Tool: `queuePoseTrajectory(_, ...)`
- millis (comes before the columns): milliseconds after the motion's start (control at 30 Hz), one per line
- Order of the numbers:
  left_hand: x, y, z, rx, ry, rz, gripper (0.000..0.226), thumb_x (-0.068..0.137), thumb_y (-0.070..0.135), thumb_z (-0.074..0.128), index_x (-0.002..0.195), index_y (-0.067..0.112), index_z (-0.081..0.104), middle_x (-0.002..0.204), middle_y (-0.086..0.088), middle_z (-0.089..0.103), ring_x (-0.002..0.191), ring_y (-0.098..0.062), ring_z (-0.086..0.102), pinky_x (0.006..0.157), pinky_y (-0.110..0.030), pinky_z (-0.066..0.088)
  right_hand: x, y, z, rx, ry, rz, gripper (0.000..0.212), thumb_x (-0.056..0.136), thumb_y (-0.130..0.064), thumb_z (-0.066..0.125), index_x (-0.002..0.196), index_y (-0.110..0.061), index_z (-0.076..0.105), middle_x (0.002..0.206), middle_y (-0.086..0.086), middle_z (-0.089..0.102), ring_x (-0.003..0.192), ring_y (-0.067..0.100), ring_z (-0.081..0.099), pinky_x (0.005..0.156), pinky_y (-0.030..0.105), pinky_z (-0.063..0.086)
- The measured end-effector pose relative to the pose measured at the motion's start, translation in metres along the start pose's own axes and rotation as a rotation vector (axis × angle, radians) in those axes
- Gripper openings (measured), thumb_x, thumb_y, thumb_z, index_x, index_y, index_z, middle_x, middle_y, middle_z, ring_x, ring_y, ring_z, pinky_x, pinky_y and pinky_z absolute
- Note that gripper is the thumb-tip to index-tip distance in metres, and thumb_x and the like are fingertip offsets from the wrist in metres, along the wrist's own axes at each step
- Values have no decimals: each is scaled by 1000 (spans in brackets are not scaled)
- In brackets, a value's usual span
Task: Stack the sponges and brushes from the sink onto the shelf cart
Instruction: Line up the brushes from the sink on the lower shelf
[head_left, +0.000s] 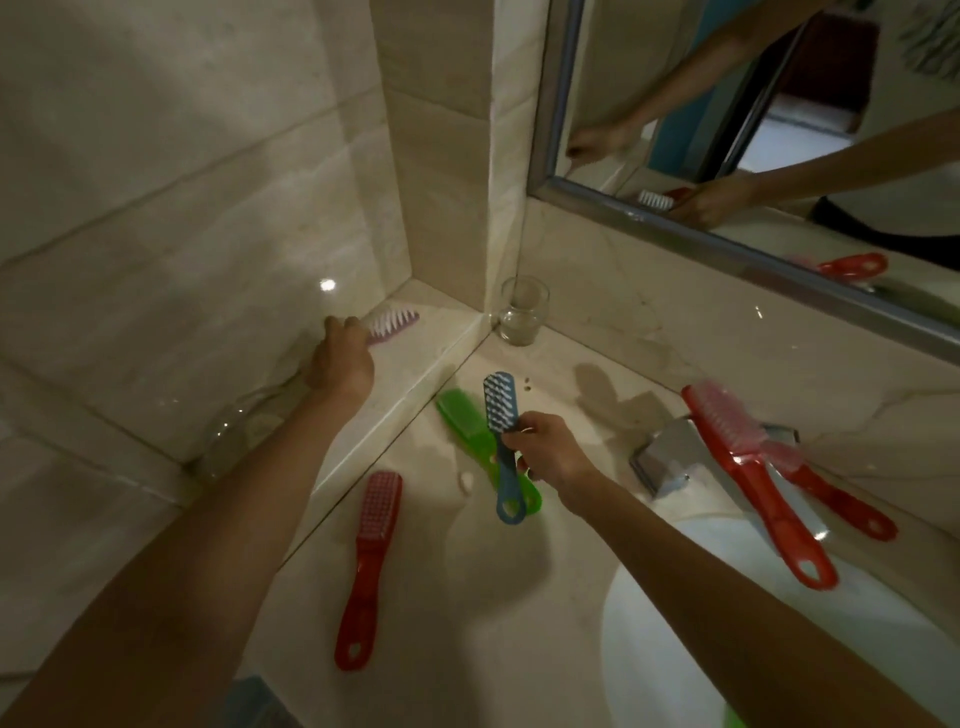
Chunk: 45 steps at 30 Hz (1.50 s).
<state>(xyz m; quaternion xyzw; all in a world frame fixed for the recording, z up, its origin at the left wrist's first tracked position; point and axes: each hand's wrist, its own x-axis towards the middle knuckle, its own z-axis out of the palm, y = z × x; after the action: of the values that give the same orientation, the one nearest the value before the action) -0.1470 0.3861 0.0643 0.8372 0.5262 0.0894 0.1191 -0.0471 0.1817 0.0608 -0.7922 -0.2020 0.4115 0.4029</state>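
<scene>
Here right hand (548, 452) grips slim blue plastic brush (503, 431).

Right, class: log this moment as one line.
left hand: grips pink brush | right hand: holds blue brush | green brush: on counter

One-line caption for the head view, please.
Left hand grips pink brush on the ledge; right hand holds blue brush above the counter.

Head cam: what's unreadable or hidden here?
Head view:
- pink bristle brush handle: hidden in left hand.
- green plastic brush: middle covered by blue plastic brush in right hand.
- white sink basin: cut by bottom edge.
- shelf cart, sponges: none in frame.
</scene>
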Motion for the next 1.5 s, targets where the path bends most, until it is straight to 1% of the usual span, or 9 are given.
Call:
queuePoseTrajectory(100, -30, 24, -18, -141, 102, 53, 30, 92, 5, 45, 122, 0, 48, 126, -22, 46, 108, -40, 53, 87, -42, 44, -21, 3, -18, 60, 28, -41, 6, 91, -4, 49, 89, -6, 54, 88, 24, 66, 30, 4, 44, 32, 13, 33)
queuePoseTrajectory(233, -97, 54, -29, -380, 136, 116, 27, 82, 10, 55, 107, 2, 59, 112, -20, 61, 103, -36, 57, 85, -39, 43, -70, 17, -46, 125, 68, -87, 11, 92, -4, 48, 85, -11, 53, 83, 17, 67, 43, 12, 49, 40, 16, 41)
queuePoseTrajectory(367, -181, 74, -17, -536, -2, 144, 11, 80, 9, 59, 88, 2, 63, 89, -18, 66, 83, -31, 58, 70, -29, 37, -135, 59, -75, 146, 87, -75, 15, 86, 0, 54, 84, -15, 53, 67, 4, 61, 46, 6, 51, 44, 13, 41)
queuePoseTrajectory(467, -237, 81, 5, -504, -130, 234, 7, 77, 5, 63, 80, -1, 63, 80, -23, 64, 77, -34, 57, 69, -37, 40, -185, 105, -95, 36, 156, -42, 27, 81, -2, 62, 78, -26, 48, 66, -5, 58, 48, 1, 52, 49, 14, 40)
queuePoseTrajectory(633, -311, 110, 34, -410, -385, 430, 11, 74, 2, 65, 66, 6, 58, 71, -22, 63, 66, -24, 50, 63, -32, 35, -261, 185, -130, -117, 398, 24, 33, 83, -2, 62, 114, -9, 53, 86, 0, 53, 62, 5, 46, 53, 11, 35)
queuePoseTrajectory(800, -375, 162, 50, -395, -490, 655, 5, 75, 3, 66, 74, 0, 62, 73, -15, 62, 72, -25, 53, 64, -28, 33, -320, 253, -170, -220, 547, 157, 35, 82, -6, 64, 115, 0, 56, 105, 21, 66, 85, 28, 60, 70, 27, 38)
queuePoseTrajectory(1167, -495, 288, 67, -353, -536, 793, 15, 79, 6, 65, 92, -2, 66, 97, -19, 64, 96, -32, 56, 71, -30, 33, -402, 349, -308, -369, 908, 188, 35, 81, -9, 62, 115, -8, 60, 106, 19, 66, 98, 37, 61, 77, 37, 47)
queuePoseTrajectory(1333, -519, 336, 66, -354, -479, 783, 13, 79, 6, 62, 87, -3, 67, 93, -22, 65, 93, -35, 58, 74, -37, 42, -377, 352, -371, -614, 873, 180, 39, 86, -14, 55, 126, -11, 55, 121, 20, 61, 113, 36, 56, 95, 42, 46)
queuePoseTrajectory(1500, -517, 354, 58, -305, -366, 700, 16, 83, 8, 58, 94, -1, 66, 99, -20, 63, 97, -33, 55, 77, -36, 40, -336, 335, -386, -758, 650, 255, 39, 90, -23, 50, 129, -16, 51, 127, 17, 57, 121, 35, 49, 101, 43, 40)
